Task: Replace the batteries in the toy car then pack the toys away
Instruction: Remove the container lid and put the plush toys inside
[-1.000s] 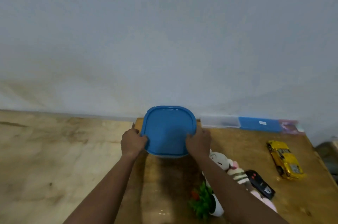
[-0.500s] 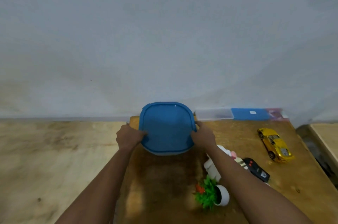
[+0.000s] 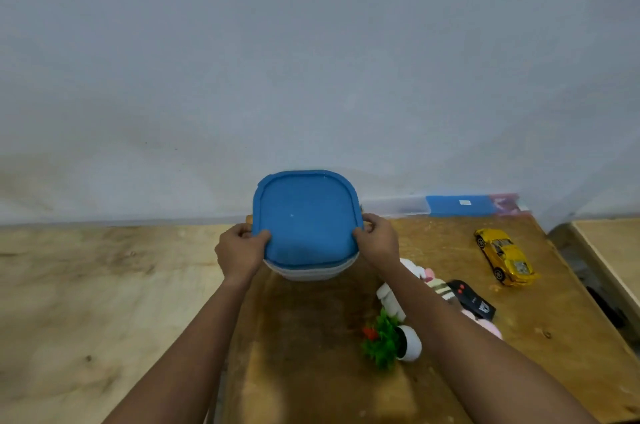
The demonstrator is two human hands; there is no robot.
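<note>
A white storage box with a blue lid is held above the far left part of the wooden table. My left hand grips its left edge, thumb on the lid. My right hand grips its right edge. A yellow toy car lies at the right of the table. A black remote control lies beside a plush toy, which my right forearm partly hides.
A small white pot with a green plant lies tipped over near the table's middle. A flat clear box with a blue lid lies along the wall at the back. Plywood floor spreads to the left; another surface stands at right.
Both hands have brought the lidded box toward me and a little higher, tilting its lid toward the camera. The view has shifted slightly left.
</note>
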